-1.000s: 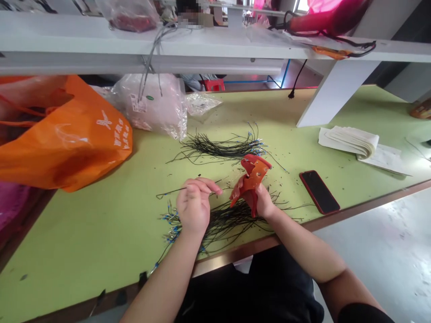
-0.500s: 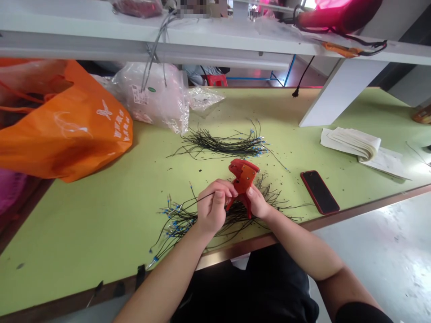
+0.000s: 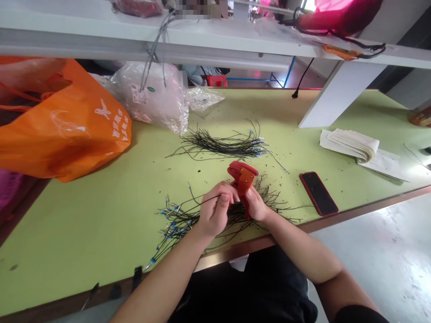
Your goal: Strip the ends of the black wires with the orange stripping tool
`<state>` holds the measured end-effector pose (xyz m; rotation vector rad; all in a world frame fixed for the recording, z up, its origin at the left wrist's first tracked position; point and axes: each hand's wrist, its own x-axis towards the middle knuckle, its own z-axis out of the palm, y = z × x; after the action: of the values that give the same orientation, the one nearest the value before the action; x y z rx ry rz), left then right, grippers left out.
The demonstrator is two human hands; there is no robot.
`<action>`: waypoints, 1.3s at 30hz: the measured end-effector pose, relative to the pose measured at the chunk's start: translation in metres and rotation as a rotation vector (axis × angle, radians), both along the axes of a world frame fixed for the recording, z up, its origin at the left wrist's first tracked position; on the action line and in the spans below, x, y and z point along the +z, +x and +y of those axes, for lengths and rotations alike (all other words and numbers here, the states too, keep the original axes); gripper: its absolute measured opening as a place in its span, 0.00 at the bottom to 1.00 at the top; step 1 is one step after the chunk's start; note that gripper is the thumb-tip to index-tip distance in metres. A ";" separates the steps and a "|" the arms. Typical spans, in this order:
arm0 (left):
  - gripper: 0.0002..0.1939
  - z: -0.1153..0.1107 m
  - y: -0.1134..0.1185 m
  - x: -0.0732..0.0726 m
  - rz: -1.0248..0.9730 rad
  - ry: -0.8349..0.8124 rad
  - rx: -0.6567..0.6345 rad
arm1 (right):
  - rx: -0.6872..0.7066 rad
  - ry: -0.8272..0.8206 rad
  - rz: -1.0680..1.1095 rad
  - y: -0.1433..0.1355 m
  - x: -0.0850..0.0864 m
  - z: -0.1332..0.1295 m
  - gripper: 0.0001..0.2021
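Observation:
Wrapped round the handles of a red wire stripper (image 3: 245, 177), my right hand (image 3: 256, 204) keeps the tool's head pointing up and away from me. My left hand (image 3: 217, 207) pinches a thin black wire (image 3: 213, 198) close beside the jaws; its blue-tipped end trails off to the left. Whether the wire's other end sits inside the jaws is hidden by my fingers. Under both hands spreads a loose pile of black wires (image 3: 180, 219) with blue terminals on their left ends. Farther back lies a second bundle of black wires (image 3: 222, 144), its blue ends to the right.
A phone (image 3: 318, 193) with a red case lies right of my hands, folded paper (image 3: 350, 144) behind it. At left stand an orange bag (image 3: 67, 130) and a clear plastic bag (image 3: 158, 96). A white shelf (image 3: 215, 38) spans above; small black scraps dot the tabletop.
The stripper's handles have come closer together in my right hand. My left hand has shifted slightly right, nearer the tool, still pinching the wire.

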<state>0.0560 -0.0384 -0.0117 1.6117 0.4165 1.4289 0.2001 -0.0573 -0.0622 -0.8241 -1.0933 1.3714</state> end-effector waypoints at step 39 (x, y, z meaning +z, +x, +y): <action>0.21 -0.009 0.003 -0.001 -0.099 -0.274 -0.173 | -0.039 -0.157 0.020 -0.005 0.010 -0.010 0.34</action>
<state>0.0588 -0.0473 -0.0122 1.3186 0.3864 1.2562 0.1952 -0.0671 -0.0524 -0.9386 -0.9577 1.4432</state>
